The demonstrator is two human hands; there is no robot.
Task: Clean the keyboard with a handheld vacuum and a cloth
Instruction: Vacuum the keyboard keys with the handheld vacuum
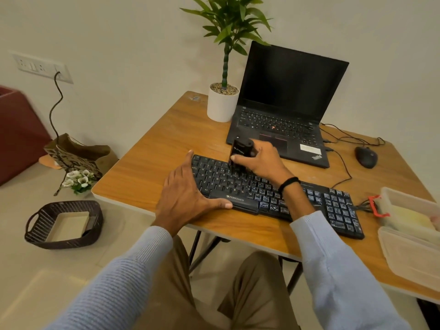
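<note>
At frame centre the right hand (262, 163) curls round the small black handheld vacuum (240, 151), seemingly light and rigid, nozzle on the long black plastic keyboard (333, 206). The left hand (185, 194), fingers straight, braces its slide-prone left end.

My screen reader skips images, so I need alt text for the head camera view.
A person's right hand holds a small black handheld vacuum upright on the keys of a black keyboard, while the left hand rests on its left end. An open laptop and potted plant stand behind.
</note>
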